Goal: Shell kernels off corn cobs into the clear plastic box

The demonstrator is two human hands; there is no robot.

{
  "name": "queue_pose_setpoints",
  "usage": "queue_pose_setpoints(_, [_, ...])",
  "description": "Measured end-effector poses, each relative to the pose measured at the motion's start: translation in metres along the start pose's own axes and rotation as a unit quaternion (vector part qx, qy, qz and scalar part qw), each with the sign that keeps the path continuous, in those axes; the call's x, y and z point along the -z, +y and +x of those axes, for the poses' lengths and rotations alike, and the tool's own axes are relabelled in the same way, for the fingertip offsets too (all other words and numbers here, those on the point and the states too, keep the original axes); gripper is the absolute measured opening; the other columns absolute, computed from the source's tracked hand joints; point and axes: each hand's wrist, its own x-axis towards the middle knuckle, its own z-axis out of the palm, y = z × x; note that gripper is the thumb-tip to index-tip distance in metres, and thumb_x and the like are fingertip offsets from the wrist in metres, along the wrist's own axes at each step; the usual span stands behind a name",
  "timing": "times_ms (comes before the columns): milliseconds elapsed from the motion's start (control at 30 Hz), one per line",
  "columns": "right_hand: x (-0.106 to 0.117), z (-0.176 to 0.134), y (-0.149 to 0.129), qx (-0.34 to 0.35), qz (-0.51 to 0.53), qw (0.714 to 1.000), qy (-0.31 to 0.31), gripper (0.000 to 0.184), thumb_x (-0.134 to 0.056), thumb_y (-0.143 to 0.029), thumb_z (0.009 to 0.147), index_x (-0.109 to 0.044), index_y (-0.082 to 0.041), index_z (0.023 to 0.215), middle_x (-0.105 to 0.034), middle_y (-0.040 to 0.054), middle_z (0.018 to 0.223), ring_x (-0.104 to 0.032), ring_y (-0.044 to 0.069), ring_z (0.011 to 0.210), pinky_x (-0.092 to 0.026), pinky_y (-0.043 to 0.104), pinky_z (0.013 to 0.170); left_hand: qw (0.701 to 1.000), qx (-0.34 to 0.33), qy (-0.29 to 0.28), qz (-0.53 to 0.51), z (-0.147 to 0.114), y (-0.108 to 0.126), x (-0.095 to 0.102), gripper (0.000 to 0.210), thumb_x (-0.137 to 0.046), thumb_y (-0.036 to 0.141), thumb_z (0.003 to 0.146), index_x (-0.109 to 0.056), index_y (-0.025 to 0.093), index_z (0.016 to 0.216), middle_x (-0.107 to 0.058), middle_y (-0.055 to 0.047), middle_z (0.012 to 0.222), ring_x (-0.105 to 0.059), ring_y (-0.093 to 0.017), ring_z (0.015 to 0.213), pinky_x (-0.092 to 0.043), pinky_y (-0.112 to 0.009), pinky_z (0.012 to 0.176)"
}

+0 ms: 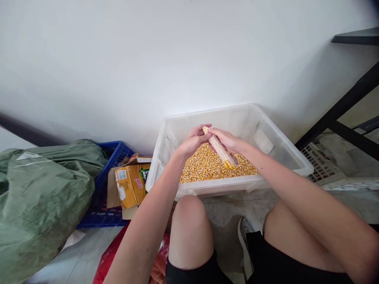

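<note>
A corn cob (pixel 218 148), mostly bare and pale, slants above the heap of loose kernels. Yellow kernels still cling to its lower end and a few sit near its top tip. My left hand (pixel 194 140) is closed around the upper end, fingers behind it. My right hand (pixel 226 139) also grips the cob, its thumb pressing near the top; its other fingers are partly hidden. Something brownish shows along the cob's right underside, and I cannot make out what it is. Loose corn kernels (pixel 201 167) cover the bottom of a translucent plastic bin (pixel 284 152).
Left of the bin, a blue crate (pixel 102 215) holds torn cardboard packaging (pixel 132 185) and a green sack (pixel 44 205). A red bag (pixel 111 252) lies by my left leg. At right stand a black metal frame (pixel 340 102) and a pale slatted crate (pixel 318 163). A white wall rises behind.
</note>
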Motion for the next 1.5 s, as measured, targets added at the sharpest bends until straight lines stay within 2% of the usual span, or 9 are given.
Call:
queue_pose_setpoints(200, [0.001, -0.002, -0.007, -0.033, 0.098, 0.995, -0.014, 0.020, -0.036, -0.034, 0.090, -0.051, -0.021, 0.087, -0.057, 0.0027, 0.062, -0.056, 0.018, 0.055, -0.048, 0.027, 0.052, 1.000, -0.011, 0.002, 0.021, 0.002, -0.001, 0.001, 0.047, -0.075, 0.020, 0.075, -0.059, 0.016, 0.119, -0.066, -0.008, 0.100, -0.064, -0.018, 0.089, -0.049, -0.034, 0.086])
queue_pose_setpoints(400, [-0.002, 0.002, -0.002, -0.012, 0.033, 0.999, 0.022, 0.039, -0.046, -0.061, 0.092, -0.054, -0.022, 0.092, -0.057, 0.0008, 0.060, -0.054, 0.015, 0.050, -0.045, 0.024, 0.045, 0.998, -0.019, 0.014, 0.054, 0.003, -0.002, -0.003, 0.047, -0.075, 0.017, 0.074, -0.058, 0.013, 0.118, -0.068, -0.007, 0.093, -0.065, -0.017, 0.081, -0.051, -0.034, 0.079])
queue_pose_setpoints(600, [-0.001, 0.002, 0.005, 0.012, -0.013, 0.999, 0.033, 0.029, -0.047, -0.052, 0.094, -0.052, -0.024, 0.099, -0.053, -0.0024, 0.055, -0.048, 0.013, 0.041, -0.037, 0.022, 0.037, 0.998, -0.004, 0.038, 0.049, 0.001, 0.000, -0.007, 0.048, -0.074, 0.012, 0.072, -0.056, 0.011, 0.116, -0.067, -0.005, 0.084, -0.066, -0.016, 0.070, -0.055, -0.036, 0.069])
queue_pose_setpoints(900, [-0.001, -0.006, -0.005, -0.024, 0.052, 0.998, 0.003, 0.022, -0.046, -0.041, 0.091, -0.054, -0.021, 0.087, -0.057, 0.0020, 0.058, -0.051, 0.015, 0.047, -0.044, 0.026, 0.044, 0.998, 0.006, 0.035, 0.045, -0.001, 0.001, -0.005, 0.047, -0.079, 0.018, 0.072, -0.059, 0.011, 0.113, -0.069, -0.008, 0.088, -0.067, -0.017, 0.073, -0.056, -0.036, 0.073])
queue_pose_setpoints(1100, [0.000, 0.003, -0.003, -0.044, 0.102, 0.994, 0.023, 0.050, -0.030, -0.062, 0.096, -0.058, -0.021, 0.090, -0.060, 0.0040, 0.058, -0.052, 0.015, 0.044, -0.044, 0.026, 0.043, 0.993, -0.035, 0.065, 0.097, 0.000, 0.001, -0.011, 0.056, -0.079, 0.031, 0.075, -0.057, 0.014, 0.123, -0.069, -0.005, 0.080, -0.058, -0.010, 0.054, -0.050, -0.030, 0.059])
queue_pose_setpoints(1200, [0.002, 0.010, 0.002, -0.033, 0.109, 0.993, 0.038, 0.055, -0.032, -0.068, 0.094, -0.060, -0.021, 0.092, -0.061, 0.0038, 0.060, -0.055, 0.015, 0.048, -0.044, 0.025, 0.044, 0.989, -0.040, 0.101, 0.104, 0.003, -0.001, -0.012, 0.048, -0.072, 0.031, 0.082, -0.058, 0.016, 0.126, -0.071, -0.008, 0.091, -0.064, -0.013, 0.065, -0.054, -0.031, 0.067])
queue_pose_setpoints(1300, [0.002, 0.013, 0.002, -0.023, 0.110, 0.991, 0.079, 0.048, -0.031, -0.057, 0.099, -0.061, -0.020, 0.094, -0.065, 0.0045, 0.066, -0.059, 0.016, 0.055, -0.046, 0.024, 0.049, 0.989, -0.021, 0.121, 0.085, 0.007, -0.005, -0.009, 0.038, -0.058, 0.019, 0.086, -0.058, 0.015, 0.124, -0.070, -0.011, 0.102, -0.068, -0.015, 0.074, -0.056, -0.033, 0.075])
queue_pose_setpoints(1400, [0.002, 0.012, -0.001, -0.014, 0.111, 0.987, 0.112, 0.039, -0.031, -0.043, 0.102, -0.062, -0.019, 0.095, -0.066, 0.0034, 0.068, -0.061, 0.016, 0.058, -0.048, 0.025, 0.055, 0.985, -0.003, 0.142, 0.098, 0.008, -0.006, -0.005, 0.045, -0.048, 0.003, 0.076, -0.062, 0.013, 0.118, -0.068, -0.013, 0.112, -0.068, -0.016, 0.080, -0.056, -0.035, 0.078])
queue_pose_setpoints(1500, [0.004, 0.013, 0.001, -0.031, 0.088, 0.987, 0.132, 0.033, -0.036, -0.038, 0.101, -0.062, -0.019, 0.092, -0.064, 0.0027, 0.065, -0.061, 0.017, 0.059, -0.046, 0.025, 0.054, 0.965, -0.010, 0.182, 0.191, 0.006, -0.003, -0.005, 0.037, -0.052, 0.003, 0.070, -0.071, 0.012, 0.101, -0.071, -0.011, 0.109, -0.067, -0.019, 0.090, -0.053, -0.034, 0.081])
